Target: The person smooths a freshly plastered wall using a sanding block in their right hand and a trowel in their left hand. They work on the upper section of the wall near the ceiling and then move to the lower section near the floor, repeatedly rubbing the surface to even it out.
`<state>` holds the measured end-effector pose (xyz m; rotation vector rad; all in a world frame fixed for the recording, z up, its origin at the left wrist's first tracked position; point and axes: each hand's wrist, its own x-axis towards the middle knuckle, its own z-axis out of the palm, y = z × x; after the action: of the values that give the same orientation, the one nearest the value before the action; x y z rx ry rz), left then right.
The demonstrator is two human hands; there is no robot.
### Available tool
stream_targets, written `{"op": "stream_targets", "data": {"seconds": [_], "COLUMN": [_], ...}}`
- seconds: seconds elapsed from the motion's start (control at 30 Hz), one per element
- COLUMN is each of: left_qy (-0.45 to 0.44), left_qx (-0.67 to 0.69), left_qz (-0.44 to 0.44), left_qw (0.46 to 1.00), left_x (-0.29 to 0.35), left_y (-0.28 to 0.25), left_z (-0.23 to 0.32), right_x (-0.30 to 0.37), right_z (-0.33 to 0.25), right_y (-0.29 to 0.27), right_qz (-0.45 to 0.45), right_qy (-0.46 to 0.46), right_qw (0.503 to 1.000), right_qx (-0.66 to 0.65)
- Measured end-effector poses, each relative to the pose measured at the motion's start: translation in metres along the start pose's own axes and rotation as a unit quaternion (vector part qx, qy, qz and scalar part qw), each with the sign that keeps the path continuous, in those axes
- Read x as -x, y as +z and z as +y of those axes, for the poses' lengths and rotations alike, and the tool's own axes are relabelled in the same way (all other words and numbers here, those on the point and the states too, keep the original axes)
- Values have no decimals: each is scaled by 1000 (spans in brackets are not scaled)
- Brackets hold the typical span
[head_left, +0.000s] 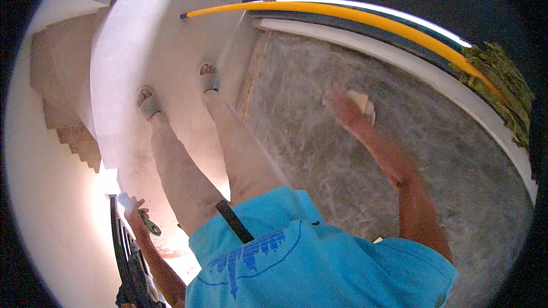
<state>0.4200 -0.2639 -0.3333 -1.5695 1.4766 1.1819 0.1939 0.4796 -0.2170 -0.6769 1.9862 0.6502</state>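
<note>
the pale piece (361, 101) is right of centre in the frame, at the far end of the person's right hand (349, 109). that hand looks closed on it, though blur hides how the fingers lie and whether the piece is cloth or something stiffer. beneath them spreads a mottled grey surface (302, 137), streaked with lighter smears. over at the lower left, the left hand (137, 212) is clenched round a small tool (150, 226), its green handle poking out below the fingers and a whitish end above them. a black railing (121, 245) runs just beneath that hand. the person wears a bright blue shirt (319, 256) with a darker blue print, and grey sandals (149, 104) on the pale floor (165, 51). along the upper right, a broom (319, 8) with a yellow handle curves past the surface's white edge (342, 40), its greenish-brown bristles at the far right.
</note>
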Motion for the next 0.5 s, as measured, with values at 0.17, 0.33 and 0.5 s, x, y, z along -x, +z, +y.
{"op": "stream_targets", "data": {"seconds": [0.17, 0.33, 0.5], "left_qy": [-1, 21, 2], "left_qx": [-11, -30, -6], "left_qz": [0, -11, -1], "left_qw": [1000, 999, 1000], "left_x": [-2, -11, -8], "left_y": [5, 5, 0], "left_z": [3, 5, 12], "right_x": [23, -7, 29], "right_z": [39, 82, 6], "right_y": [21, -45, -38], "right_qz": [-6, 108, -49], "right_qy": [-2, 114, 3], "right_qw": [995, 982, 998], "right_qx": [-97, 105, -32]}}
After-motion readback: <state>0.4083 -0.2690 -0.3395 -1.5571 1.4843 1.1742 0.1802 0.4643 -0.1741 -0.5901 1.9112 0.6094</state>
